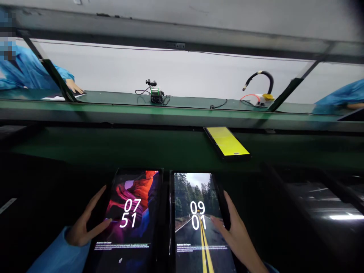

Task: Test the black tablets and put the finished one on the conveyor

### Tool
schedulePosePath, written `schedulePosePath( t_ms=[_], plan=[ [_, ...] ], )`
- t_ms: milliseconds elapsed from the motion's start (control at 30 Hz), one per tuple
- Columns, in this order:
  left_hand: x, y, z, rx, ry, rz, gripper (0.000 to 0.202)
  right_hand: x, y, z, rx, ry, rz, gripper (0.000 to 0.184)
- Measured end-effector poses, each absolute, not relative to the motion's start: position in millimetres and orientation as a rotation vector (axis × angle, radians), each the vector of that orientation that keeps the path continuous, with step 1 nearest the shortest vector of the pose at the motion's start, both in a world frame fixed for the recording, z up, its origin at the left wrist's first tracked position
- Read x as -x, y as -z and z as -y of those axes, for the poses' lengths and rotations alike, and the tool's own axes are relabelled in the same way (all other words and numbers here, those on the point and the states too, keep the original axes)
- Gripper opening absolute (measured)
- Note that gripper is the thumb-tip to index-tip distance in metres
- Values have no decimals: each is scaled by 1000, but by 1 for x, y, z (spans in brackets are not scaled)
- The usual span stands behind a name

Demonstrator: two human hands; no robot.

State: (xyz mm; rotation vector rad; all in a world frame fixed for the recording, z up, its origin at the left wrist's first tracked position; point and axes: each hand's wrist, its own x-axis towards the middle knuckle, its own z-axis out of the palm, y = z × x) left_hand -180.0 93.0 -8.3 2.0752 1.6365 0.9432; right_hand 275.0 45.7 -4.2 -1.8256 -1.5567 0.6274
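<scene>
Under both open hands: left hand (85, 223) on L tablet (127, 220), right hand (236, 231) on R tablet (196, 223), side by side.

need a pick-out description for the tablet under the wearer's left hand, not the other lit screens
Start at the dark bench nearest the camera, where two lit tablets lie side by side. It is the left tablet, with the left hand on its left edge. Its orange-purple canyon wallpaper reads 07 51; the right tablet shows a forest road and 09 01, and the phone beyond glows plain yellow.
</scene>
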Motion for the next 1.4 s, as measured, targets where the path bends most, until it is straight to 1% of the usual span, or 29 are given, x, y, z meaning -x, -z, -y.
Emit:
schedulePosePath(
  t_ms=[133, 233, 367, 433, 467, 533, 600, 633, 700, 767, 1100, 1267, 1400],
  plan=[
    [173, 4, -91, -1975, -992, -1569, 73, -278, 2, -52, 1856, -537, 1717, 88],
    [177, 4, -89, -2005, -969, -1500, 79, -276, 1, -48, 1881, -420, 1834, 100],
    [180, 7, -86, -2099, -850, -1460, 101, -273, 1, -47, 1922, -339, 1988, 117],
    [178, 9, -87, -2143, -809, -1527, 111, -272, 2, -50, 1949, -336, 2000, 116],
    [175, 10, -87, -2145, -815, -1576, 114, -271, 3, -52, 1966, -330, 1968, 110],
    [168, 11, -88, -2033, -904, -1711, 108, -270, 4, -55, 2004, -327, 1842, 92],
    [162, 11, -88, -1824, -1005, -1821, 93, -269, 4, -57, 2013, -360, 1708, 76],
    [159, 10, -88, -1727, -1034, -1856, 85, -269, 4, -57, 2001, -384, 1669, 73],
    [156, 8, -87, -1634, -1046, -1866, 75, -268, 2, -56, 1958, -418, 1650, 72],
    [155, 6, -86, -1609, -1040, -1849, 72, -267, 0, -55, 1926, -422, 1657, 73],
    [162, 10, -87, -1607, -1044, -1797, 79, -264, -7, -51, 1854, -279, 1872, 72],
    [159, 7, -86, -1589, -1018, -1835, 72, -263, -10, -51, 1830, -230, 1950, 68],
    [158, 8, -87, -1682, -1076, -1793, 68, -266, -9, -50, 1831, -194, 2005, 65]
  ],
)
